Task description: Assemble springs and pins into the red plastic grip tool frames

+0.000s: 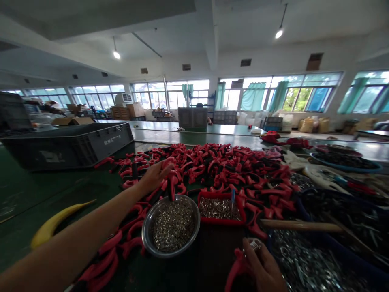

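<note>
My left hand (159, 172) reaches to the near side of a heap of red-and-black plastic handles (219, 166). Its fingers are closed around one red-and-black handle (172, 182), just above a steel bowl (145, 232) of small metal pieces. At the lower right, my right hand (264, 267) is bent, with a shiny metal part (254, 244) at its fingertips. Beside that hand is another red handle (238, 269), whose lower portion is dark; I cannot make out whether the hand touches it.
A red tray (223, 221) of metal pins stands right of the bowl. Blue tubs of metal parts (316, 259) crowd the right, crossed by a wooden stick (300, 225). At left lie a banana (50, 227) and a grey crate (112, 144). A grey box (192, 117) stands farther back.
</note>
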`<state>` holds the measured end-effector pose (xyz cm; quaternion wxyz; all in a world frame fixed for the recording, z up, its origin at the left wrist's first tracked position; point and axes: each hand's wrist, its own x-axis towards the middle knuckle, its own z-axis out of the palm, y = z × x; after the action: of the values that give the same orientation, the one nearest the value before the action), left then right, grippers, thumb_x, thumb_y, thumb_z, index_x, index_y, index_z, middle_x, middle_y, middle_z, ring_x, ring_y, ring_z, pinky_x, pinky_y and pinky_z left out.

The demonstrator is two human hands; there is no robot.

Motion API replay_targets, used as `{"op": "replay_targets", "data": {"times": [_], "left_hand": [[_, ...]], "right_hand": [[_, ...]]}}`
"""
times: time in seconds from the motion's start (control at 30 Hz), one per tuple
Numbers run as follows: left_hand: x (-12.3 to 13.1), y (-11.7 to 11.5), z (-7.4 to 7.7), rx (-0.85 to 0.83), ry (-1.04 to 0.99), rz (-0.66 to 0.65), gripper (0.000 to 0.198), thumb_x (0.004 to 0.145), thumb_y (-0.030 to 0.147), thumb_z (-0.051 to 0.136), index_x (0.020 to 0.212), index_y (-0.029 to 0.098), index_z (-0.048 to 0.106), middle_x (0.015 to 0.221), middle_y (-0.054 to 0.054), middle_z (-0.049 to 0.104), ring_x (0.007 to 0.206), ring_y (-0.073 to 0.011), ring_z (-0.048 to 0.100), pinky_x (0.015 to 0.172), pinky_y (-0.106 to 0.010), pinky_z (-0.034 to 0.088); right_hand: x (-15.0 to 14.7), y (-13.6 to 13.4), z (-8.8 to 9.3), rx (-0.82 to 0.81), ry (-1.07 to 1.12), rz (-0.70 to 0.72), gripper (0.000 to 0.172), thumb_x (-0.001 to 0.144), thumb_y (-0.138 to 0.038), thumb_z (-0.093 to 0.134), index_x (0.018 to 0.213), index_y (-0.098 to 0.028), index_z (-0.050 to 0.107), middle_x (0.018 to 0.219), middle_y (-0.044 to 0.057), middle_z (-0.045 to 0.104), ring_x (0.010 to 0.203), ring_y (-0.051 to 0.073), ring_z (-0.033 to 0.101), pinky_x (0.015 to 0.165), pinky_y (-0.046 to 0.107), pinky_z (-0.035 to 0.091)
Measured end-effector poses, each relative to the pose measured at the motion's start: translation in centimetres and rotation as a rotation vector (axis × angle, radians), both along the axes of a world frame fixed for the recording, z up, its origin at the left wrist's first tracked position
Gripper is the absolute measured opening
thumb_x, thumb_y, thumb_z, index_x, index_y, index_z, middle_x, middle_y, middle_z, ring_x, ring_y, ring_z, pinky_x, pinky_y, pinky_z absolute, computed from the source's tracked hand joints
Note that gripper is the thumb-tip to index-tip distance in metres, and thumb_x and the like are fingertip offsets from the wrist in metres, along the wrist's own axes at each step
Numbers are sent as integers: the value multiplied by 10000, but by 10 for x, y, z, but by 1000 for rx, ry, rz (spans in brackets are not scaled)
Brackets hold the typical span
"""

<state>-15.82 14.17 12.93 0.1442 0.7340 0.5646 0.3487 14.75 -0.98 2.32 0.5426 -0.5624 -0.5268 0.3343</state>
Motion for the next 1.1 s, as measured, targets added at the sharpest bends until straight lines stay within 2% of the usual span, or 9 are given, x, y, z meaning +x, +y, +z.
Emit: {"op": "replay_targets", "data": {"times": [0.1, 0.17, 0.23, 0.33, 0.43, 0.63, 0.87, 0.97, 1.1], "left_hand": [[63, -52, -17, -134, -158, -150, 421, 880, 446, 175, 919, 167, 488, 767, -6, 586, 590, -102, 563, 573, -230, 454], [103, -87, -34, -501, -540, -303, 418, 846, 521, 289, 1000, 169, 454, 679, 21, 546, 426, -83, 496, 431, -212, 403], [133, -115, -49, -640, -828, -306, 434, 790, 538, 440, 1045, 187, 436, 638, 60, 488, 381, -51, 420, 380, -174, 333], [156, -136, -60, -649, -1072, -244, 433, 751, 496, 554, 1039, 184, 468, 658, 67, 453, 482, -42, 440, 474, -160, 362], [161, -145, -62, -592, -1070, -225, 429, 766, 518, 528, 1004, 162, 499, 674, 46, 466, 547, -64, 456, 545, -186, 385], [161, -159, -72, -322, -800, -187, 479, 797, 588, 403, 898, 151, 570, 796, -33, 541, 733, -140, 500, 705, -249, 399], [163, -153, -77, -590, -1116, -198, 658, 744, 708, 296, 1010, 136, 483, 684, 5, 519, 611, -122, 507, 633, -269, 407], [163, -152, -76, -588, -1088, -184, 644, 744, 704, 308, 1011, 143, 477, 669, 12, 521, 603, -122, 515, 626, -265, 408], [161, -155, -78, -453, -941, -163, 568, 793, 643, 313, 970, 141, 511, 680, 7, 522, 638, -124, 516, 662, -258, 412]], "right_hand": [[-11, -1, 26, 64, -54, 49, 266, 810, -459, 489, 790, -196, 518, 661, -21, 539, 634, 138, 558, 597, 221, 472], [-18, -4, 38, 119, -89, 82, 247, 819, -442, 482, 784, -198, 495, 622, -36, 503, 571, 118, 519, 563, 213, 449], [-24, -8, 42, 161, -148, 123, 240, 813, -433, 492, 767, -198, 487, 592, -43, 484, 527, 113, 494, 523, 213, 431], [-27, -14, 35, 190, -214, 108, 242, 813, -427, 490, 739, -197, 484, 562, -42, 484, 497, 115, 475, 480, 216, 414], [-25, -19, 26, 160, -182, 54, 242, 828, -424, 466, 736, -201, 477, 532, -54, 464, 461, 112, 457, 449, 213, 403], [-18, -21, 30, 254, -322, 40, 195, 841, -376, 455, 753, -203, 472, 552, -41, 508, 471, 117, 492, 461, 212, 409], [-14, -22, 32, 279, -418, 78, 175, 852, -363, 447, 768, -209, 454, 535, -59, 484, 452, 110, 486, 449, 207, 398], [-13, -25, 28, 277, -450, 76, 182, 855, -361, 444, 747, -215, 440, 543, -59, 477, 457, 106, 482, 454, 207, 393], [-13, -27, 27, 268, -464, 94, 193, 861, -362, 433, 734, -218, 426, 554, -56, 477, 468, 105, 487, 465, 206, 398]]}}
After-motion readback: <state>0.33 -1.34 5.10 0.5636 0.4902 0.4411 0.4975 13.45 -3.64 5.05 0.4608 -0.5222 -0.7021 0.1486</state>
